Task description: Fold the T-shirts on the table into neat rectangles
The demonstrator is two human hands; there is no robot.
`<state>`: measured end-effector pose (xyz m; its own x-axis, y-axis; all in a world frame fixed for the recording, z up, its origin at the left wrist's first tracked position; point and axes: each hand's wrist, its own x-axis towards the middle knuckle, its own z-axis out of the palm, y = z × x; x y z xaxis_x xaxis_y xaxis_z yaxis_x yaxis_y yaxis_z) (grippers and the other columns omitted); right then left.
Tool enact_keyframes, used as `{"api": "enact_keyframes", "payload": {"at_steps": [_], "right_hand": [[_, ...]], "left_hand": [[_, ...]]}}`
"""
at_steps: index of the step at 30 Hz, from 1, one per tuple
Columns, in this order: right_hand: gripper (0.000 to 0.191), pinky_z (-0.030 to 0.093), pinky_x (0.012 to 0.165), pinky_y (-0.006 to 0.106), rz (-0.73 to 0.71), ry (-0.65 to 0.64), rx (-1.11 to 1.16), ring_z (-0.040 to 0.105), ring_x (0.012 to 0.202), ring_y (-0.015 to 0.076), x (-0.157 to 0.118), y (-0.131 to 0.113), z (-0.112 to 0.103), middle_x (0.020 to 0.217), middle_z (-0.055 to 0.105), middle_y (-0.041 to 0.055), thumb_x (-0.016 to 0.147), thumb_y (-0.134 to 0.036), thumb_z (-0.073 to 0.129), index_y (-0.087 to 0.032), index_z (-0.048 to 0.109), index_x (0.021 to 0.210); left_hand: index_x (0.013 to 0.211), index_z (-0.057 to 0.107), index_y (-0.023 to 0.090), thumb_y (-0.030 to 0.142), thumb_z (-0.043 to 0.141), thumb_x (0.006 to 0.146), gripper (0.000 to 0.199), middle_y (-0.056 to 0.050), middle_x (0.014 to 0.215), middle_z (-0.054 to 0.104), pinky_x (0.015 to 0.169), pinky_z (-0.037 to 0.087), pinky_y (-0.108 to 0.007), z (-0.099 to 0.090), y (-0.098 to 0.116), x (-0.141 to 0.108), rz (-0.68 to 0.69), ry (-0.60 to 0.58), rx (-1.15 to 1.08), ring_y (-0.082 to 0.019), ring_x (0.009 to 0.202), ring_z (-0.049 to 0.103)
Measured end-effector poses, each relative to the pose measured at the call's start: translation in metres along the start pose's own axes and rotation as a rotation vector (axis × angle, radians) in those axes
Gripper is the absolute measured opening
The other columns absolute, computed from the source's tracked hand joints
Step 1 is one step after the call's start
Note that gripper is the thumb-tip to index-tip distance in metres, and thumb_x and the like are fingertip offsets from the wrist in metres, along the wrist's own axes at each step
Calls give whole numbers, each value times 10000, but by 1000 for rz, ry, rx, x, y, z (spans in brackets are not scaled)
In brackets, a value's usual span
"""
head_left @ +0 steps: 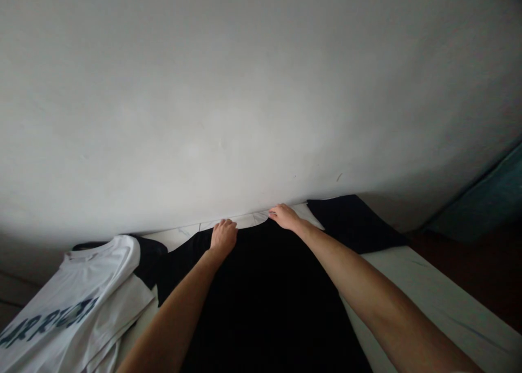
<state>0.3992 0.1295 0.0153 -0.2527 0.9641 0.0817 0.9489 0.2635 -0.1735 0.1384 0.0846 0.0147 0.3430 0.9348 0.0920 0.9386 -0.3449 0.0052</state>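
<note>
A black garment (277,297) lies spread over a pale marbled table (432,297), its neckline edge toward the wall. My left hand (224,236) is closed on the garment's far edge, left of the neckline, with its fingers curled. At the right side of the neckline, my right hand (283,216) pinches the garment's edge between thumb and fingers. The lower part of the garment runs out of view between my forearms.
A white T-shirt (61,302) with dark lettering lies at the left, over a dark item (153,256). Folded dark cloth (354,223) rests at the back right, beside something white. A grey-white wall (228,101) rises behind the table. Teal fabric (485,199) hangs at the far right.
</note>
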Motion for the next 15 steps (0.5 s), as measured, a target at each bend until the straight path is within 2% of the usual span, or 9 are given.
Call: {"api": "enact_keyframes", "payload": {"at_steps": [3,6,9,15], "right_hand": [[269,461,886,280,-37,-51,25,641,1123,243,13,-8,4,1179,742,69,914,-403,658,-250,751,1114],[226,466,804,264,-45,-108,47,684,1001,227,20,-9,7,1067,772,51,840,-361,748,-244,766,1033],[113,450,739,251,-44,-111,58,691,871,192,22,-6,10,933,777,34,883,-314,697,-231,767,913],[115,427,796,262,-38,-12,57,652,955,195,15,-2,13,989,755,45,939,-273,628,-211,722,915]], "left_hand": [[1001,720,189,271,499,954,241,-133,1126,694,960,480,-431,-7,-29,11,-41,-50,32,-291,1154,598],[1001,709,208,300,540,941,201,-114,1092,693,928,475,-409,-6,-46,18,-64,-89,41,-275,1123,604],[1016,684,214,290,509,964,198,-96,1060,694,878,478,-376,-1,-52,21,-82,-104,37,-254,1069,627],[1103,629,204,260,419,1009,237,-110,1109,668,900,459,-381,9,-50,19,-92,-44,37,-261,1104,616]]}}
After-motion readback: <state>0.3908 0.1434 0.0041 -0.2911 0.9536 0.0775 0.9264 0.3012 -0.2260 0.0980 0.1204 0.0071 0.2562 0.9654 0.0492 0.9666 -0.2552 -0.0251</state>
